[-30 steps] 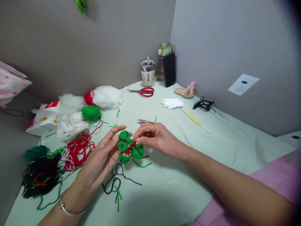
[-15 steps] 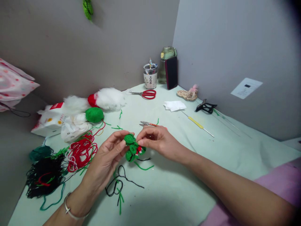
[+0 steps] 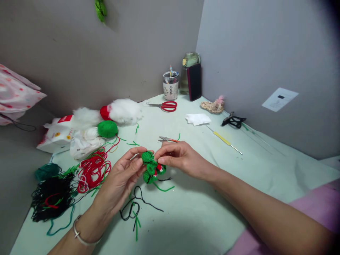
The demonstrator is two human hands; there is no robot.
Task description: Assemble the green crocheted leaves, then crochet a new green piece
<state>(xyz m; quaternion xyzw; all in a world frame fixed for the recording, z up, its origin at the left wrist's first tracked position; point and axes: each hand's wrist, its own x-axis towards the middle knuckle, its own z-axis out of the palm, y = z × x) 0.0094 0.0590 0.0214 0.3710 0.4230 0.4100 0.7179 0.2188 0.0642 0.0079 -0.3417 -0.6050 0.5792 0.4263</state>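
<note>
You hold the green crochet piece (image 3: pixel 152 166) just above the desk (image 3: pixel 207 212), near its middle, between both hands. Your left hand (image 3: pixel 124 177) has its fingers clamped on the piece's left side; your right hand (image 3: pixel 183 159) has thumb and forefinger together at the upper right, though whatever they nip is too small to make out.

Closest in your way are the small scissors (image 3: pixel 170 139), just beyond your right hand and partly hidden by it. A looped black strand (image 3: pixel 150 204) lies on the near side of the piece, with a green strand (image 3: pixel 166 190) beside it. To your left are red yarn (image 3: pixel 94 170), black yarn (image 3: pixel 53 198), a green ball (image 3: pixel 107 129) and white stuffing (image 3: pixel 126 110). To your right are the yellow hook (image 3: pixel 221 138), a tissue (image 3: pixel 198 119) and a black clip (image 3: pixel 233 121). Farther back lie the red scissors (image 3: pixel 169 106), with the jar (image 3: pixel 170 90), bottle (image 3: pixel 190 59) and leaning phone (image 3: pixel 194 82) behind them.

A pale green, slightly creased cover spreads over the desk, which fits into a corner of two grey walls (image 3: pixel 148 42). A white sheet (image 3: pixel 280 99) is on the right-hand one.
</note>
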